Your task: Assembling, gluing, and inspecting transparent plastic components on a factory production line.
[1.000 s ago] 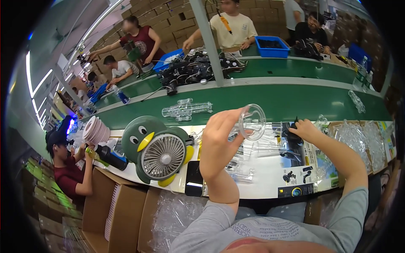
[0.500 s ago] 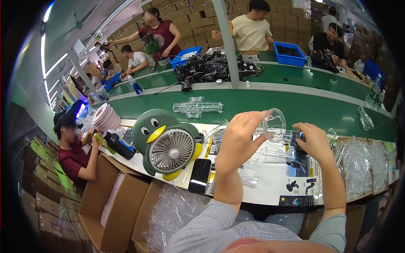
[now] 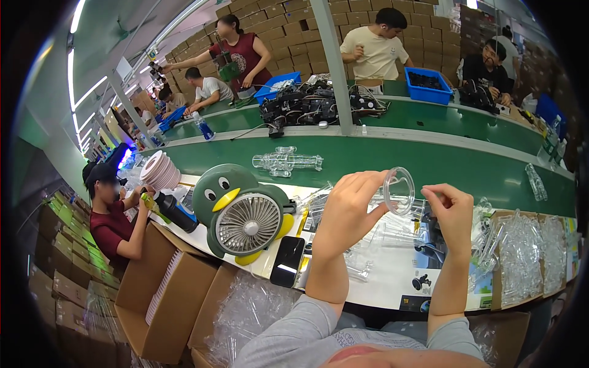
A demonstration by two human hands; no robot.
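A: Head view, then, with the clock set around the clear round plastic piece (image 3: 399, 191). Where do you have that piece?

B: You have it up in front of you, over the desk (image 3: 388, 287), in your left hand (image 3: 348, 213), which comes in from eight o'clock. Your thumb and fingers are parted only by the piece's width and grip its near side; its round rim stands on edge.

A: And your right hand (image 3: 453, 216)?

B: It is at four o'clock, with its fingertips just beside the rim at three. Your thumb and forefinger are almost together; you cannot tell whether anything thin sits between them.

A: What lies around you?

B: Loose clear parts (image 3: 359, 265) are on the desk at seven, and a black phone (image 3: 287, 262) at eight. A green bird-shaped fan (image 3: 250, 227) stands between eight and nine, near the phone. On the green belt (image 3: 362, 161), a clear assembly (image 3: 287, 161) lies between nine and ten. At four, beyond your right hand, you have a carton of clear pieces (image 3: 521, 260).
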